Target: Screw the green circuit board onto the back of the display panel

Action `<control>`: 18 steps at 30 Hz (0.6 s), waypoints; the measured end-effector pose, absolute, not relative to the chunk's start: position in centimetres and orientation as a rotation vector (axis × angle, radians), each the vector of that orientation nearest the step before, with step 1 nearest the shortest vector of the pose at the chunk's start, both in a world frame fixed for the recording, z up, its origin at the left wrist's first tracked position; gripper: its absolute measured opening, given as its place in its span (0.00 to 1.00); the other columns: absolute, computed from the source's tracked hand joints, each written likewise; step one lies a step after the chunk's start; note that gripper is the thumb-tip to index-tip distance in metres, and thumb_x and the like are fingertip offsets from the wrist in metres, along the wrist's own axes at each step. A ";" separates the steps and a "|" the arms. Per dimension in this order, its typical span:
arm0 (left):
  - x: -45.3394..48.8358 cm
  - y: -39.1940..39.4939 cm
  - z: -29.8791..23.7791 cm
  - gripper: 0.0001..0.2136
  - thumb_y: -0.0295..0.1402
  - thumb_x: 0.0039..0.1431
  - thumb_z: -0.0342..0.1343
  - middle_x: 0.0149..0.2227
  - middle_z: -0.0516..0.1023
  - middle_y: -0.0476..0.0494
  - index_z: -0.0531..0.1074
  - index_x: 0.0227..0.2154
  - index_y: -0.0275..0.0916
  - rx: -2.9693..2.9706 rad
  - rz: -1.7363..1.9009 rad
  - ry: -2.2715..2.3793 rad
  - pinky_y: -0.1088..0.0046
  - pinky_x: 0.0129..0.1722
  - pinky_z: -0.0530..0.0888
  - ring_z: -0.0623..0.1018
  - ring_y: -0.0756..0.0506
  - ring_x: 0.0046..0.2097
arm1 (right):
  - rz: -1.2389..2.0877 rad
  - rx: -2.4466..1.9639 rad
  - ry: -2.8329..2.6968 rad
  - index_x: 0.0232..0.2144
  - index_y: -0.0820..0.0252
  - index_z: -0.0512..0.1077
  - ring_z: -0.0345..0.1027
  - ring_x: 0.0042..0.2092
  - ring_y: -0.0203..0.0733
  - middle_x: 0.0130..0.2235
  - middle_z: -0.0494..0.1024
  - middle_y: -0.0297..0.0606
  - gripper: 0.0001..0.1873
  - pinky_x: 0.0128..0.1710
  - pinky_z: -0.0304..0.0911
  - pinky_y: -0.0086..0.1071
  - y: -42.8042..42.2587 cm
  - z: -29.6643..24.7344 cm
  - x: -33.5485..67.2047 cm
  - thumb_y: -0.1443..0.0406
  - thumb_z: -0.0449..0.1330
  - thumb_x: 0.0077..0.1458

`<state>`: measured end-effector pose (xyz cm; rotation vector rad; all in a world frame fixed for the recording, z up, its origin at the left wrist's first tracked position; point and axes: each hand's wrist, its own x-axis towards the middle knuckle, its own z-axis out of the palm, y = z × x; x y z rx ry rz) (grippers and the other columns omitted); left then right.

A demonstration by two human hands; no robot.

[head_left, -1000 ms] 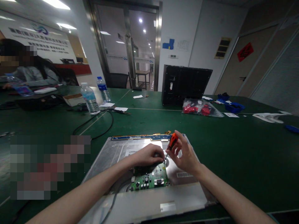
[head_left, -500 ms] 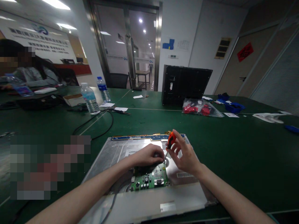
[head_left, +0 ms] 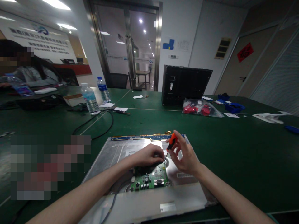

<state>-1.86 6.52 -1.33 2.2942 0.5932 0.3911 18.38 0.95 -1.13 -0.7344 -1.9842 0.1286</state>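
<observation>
Compared with half a second ago, the screwdriver with orange-and-black handle [head_left: 172,142] leans slightly more to the right; your right hand [head_left: 187,158] pinches this handle with fingertips. Its tip stands at the far right corner of the green rectangular circuit board [head_left: 150,175], on the silver metal panel [head_left: 105,157]. The white barcode label [head_left: 184,175] is too small to read. Your left hand [head_left: 151,154] stays bent beside the shaft, and I cannot tell what it pinches.
</observation>
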 end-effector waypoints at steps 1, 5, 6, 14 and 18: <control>-1.8 6.5 -1.4 0.03 0.23 0.56 0.58 0.29 0.77 0.49 0.76 0.30 0.35 2.294 0.391 0.595 0.77 0.36 0.69 0.75 0.48 0.33 | 0.126 -0.729 -1.989 0.68 0.51 0.37 0.70 0.27 0.36 0.39 0.76 0.40 0.41 0.22 0.70 0.28 0.9 -1.0 18.4 0.71 0.52 0.59; -1.8 6.6 -1.5 0.03 0.25 0.56 0.58 0.29 0.77 0.49 0.76 0.30 0.35 2.304 0.391 0.604 0.77 0.36 0.69 0.75 0.48 0.33 | 0.111 -0.732 -1.970 0.68 0.52 0.39 0.70 0.26 0.35 0.38 0.76 0.39 0.41 0.22 0.69 0.26 0.9 -0.9 18.3 0.72 0.52 0.58; -1.8 6.6 -1.6 0.03 0.25 0.56 0.58 0.29 0.77 0.49 0.77 0.30 0.35 2.309 0.391 0.609 0.77 0.36 0.69 0.75 0.48 0.33 | 0.110 -0.734 -1.960 0.68 0.52 0.40 0.70 0.26 0.35 0.36 0.76 0.37 0.40 0.21 0.68 0.26 0.9 -0.9 18.3 0.72 0.52 0.58; -2.0 6.6 -1.3 0.04 0.25 0.57 0.58 0.31 0.78 0.49 0.78 0.34 0.36 2.335 0.372 0.614 0.77 0.36 0.69 0.75 0.48 0.34 | 0.052 -0.771 -1.924 0.66 0.53 0.43 0.66 0.23 0.34 0.26 0.70 0.28 0.39 0.20 0.65 0.25 1.2 -1.6 18.3 0.66 0.58 0.59; -2.0 6.6 -1.4 0.03 0.25 0.57 0.59 0.30 0.78 0.49 0.77 0.33 0.35 2.331 0.384 0.610 0.77 0.36 0.69 0.75 0.48 0.33 | 0.085 -0.784 -1.935 0.66 0.53 0.42 0.68 0.24 0.35 0.28 0.72 0.31 0.38 0.20 0.66 0.26 1.1 -1.5 18.4 0.65 0.57 0.60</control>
